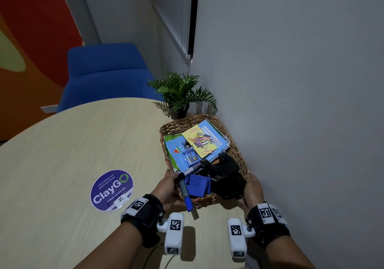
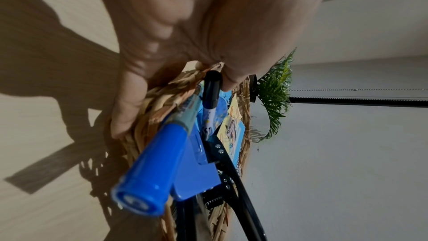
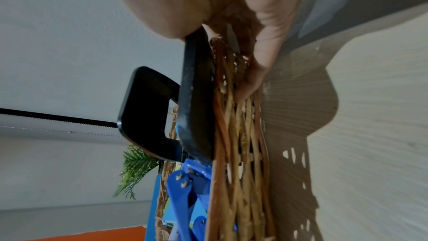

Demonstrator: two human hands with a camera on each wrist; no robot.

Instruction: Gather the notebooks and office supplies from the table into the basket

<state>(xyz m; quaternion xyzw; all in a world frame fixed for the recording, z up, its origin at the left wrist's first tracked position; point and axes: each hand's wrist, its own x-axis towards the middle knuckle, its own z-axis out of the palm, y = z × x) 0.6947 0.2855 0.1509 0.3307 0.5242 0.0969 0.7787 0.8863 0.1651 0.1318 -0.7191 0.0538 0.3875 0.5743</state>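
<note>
A wicker basket (image 1: 163, 142) stands on the pale table (image 1: 68, 144) against the wall. It holds a blue notebook (image 1: 175, 149), a spiral notebook (image 1: 215, 131), a yellow pad (image 1: 192, 134) strewn with paper clips (image 1: 202, 141), a clear pin box (image 1: 190, 157), a blue stapler (image 1: 197, 185), a black hole punch (image 1: 225, 171) and a blue-capped marker (image 1: 185, 194) poking over the near rim. My left hand (image 1: 168, 186) grips the near left corner, thumb inside by a black marker (image 2: 212, 87). My right hand (image 1: 252, 187) grips the near right corner beside the hole punch (image 3: 197, 89).
A potted green plant (image 1: 180, 94) stands just behind the basket. The grey wall (image 1: 291, 123) runs close along the right side. A purple round sticker (image 1: 112, 189) lies on the table to the left, and a blue chair (image 1: 104, 71) is beyond the far edge.
</note>
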